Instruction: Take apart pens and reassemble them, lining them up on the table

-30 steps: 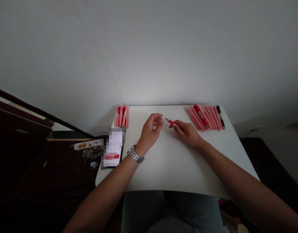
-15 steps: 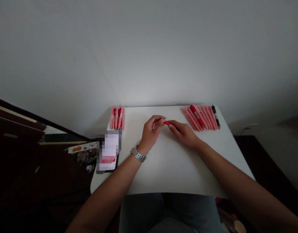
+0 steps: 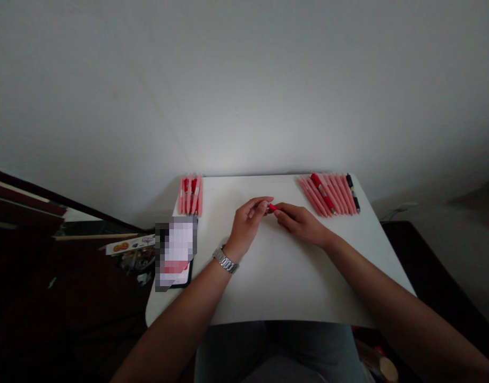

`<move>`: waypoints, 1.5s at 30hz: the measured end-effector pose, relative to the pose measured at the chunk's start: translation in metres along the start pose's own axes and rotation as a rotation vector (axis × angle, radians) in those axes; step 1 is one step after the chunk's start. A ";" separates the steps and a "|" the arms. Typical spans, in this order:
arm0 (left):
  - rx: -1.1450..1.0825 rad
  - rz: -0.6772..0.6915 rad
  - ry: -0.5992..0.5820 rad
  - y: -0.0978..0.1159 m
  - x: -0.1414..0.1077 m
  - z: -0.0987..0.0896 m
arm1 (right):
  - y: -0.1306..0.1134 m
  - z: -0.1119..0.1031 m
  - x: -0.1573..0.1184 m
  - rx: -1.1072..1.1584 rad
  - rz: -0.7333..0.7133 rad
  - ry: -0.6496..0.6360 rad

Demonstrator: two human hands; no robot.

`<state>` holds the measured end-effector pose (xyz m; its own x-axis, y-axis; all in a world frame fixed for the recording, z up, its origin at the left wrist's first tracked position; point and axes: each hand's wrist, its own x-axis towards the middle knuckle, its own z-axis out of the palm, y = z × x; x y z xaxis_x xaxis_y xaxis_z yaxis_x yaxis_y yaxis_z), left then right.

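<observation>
A small red pen part (image 3: pixel 272 207) is held between both hands over the middle of the white table (image 3: pixel 284 276). My left hand (image 3: pixel 247 221) pinches its left end; my right hand (image 3: pixel 302 223) grips its right end, and the fingers cover much of it. At the back left lies a bundle of pink and red pens (image 3: pixel 191 196). Several pink pens (image 3: pixel 338 194) lie side by side at the back right, with a red pen (image 3: pixel 323 194) among them and a black pen (image 3: pixel 353 193) at their right end.
A phone (image 3: pixel 176 252) with a blurred screen lies at the table's left edge. Left of the table are a sticker strip (image 3: pixel 128 244) and clutter. A wall stands behind the table. A jar-like item (image 3: pixel 388 368) is below at the lower right.
Both hands have come slightly lower in the picture with the red part still between them. The camera view has shifted a little.
</observation>
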<state>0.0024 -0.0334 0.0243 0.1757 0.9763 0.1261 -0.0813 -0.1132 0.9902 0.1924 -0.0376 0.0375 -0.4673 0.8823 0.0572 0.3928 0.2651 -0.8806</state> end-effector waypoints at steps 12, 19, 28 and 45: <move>-0.009 0.013 0.008 0.001 -0.001 -0.010 | -0.016 0.014 0.008 0.447 0.198 -0.099; 0.013 0.000 -0.060 0.009 -0.005 -0.012 | -0.003 0.019 0.005 0.514 0.214 -0.103; 0.072 0.067 -0.122 0.007 -0.005 -0.007 | 0.001 0.019 0.000 0.551 0.209 -0.068; 0.083 0.049 -0.138 0.000 0.004 0.002 | 0.007 0.011 -0.005 0.331 0.090 0.001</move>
<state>0.0053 -0.0303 0.0248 0.3071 0.9353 0.1758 -0.0131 -0.1806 0.9835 0.1891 -0.0441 0.0256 -0.4417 0.8967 -0.0272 0.1538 0.0458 -0.9870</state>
